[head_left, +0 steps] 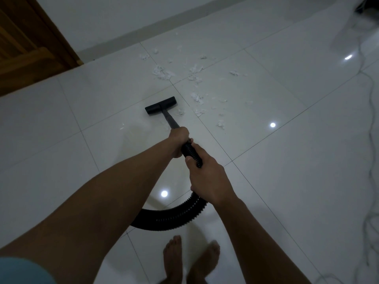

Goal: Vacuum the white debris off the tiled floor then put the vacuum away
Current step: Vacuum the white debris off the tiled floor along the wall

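Black ribbed vacuum hose point(174, 216) loops near bare feet point(190, 261) on glossy white tiled floor point(287, 160). Right hand point(207, 179) clenched round hose, elbow bent. Left hand point(180, 138) ahead, wrapped round black wand point(171, 119), arm outstretched. Flat black nozzle point(161, 105) on floor. White shredded debris point(196, 97) just right and beyond, toward wall point(123, 17). Open tiles left. Thin cable point(371, 119) along right.
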Tool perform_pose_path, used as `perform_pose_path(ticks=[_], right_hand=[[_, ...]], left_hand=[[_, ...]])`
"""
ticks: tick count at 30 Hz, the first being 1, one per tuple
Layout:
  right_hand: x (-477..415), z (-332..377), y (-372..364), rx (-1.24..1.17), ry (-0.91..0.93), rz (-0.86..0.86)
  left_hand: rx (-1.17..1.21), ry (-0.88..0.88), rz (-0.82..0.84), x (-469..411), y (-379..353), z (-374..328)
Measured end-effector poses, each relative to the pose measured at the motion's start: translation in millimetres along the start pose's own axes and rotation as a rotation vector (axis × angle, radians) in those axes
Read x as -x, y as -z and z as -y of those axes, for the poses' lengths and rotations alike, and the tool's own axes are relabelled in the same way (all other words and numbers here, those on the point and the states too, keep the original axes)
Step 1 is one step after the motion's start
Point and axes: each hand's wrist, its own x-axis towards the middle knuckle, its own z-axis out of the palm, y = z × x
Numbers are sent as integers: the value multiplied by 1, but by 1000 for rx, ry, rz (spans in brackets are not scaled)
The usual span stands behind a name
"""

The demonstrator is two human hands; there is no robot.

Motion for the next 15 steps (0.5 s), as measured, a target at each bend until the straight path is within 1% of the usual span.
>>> perform_pose_path(ticks=[15], right_hand=[[22, -47, 34, 4, -9, 34]], left_hand=[[67, 37, -12, 17, -42, 40]])
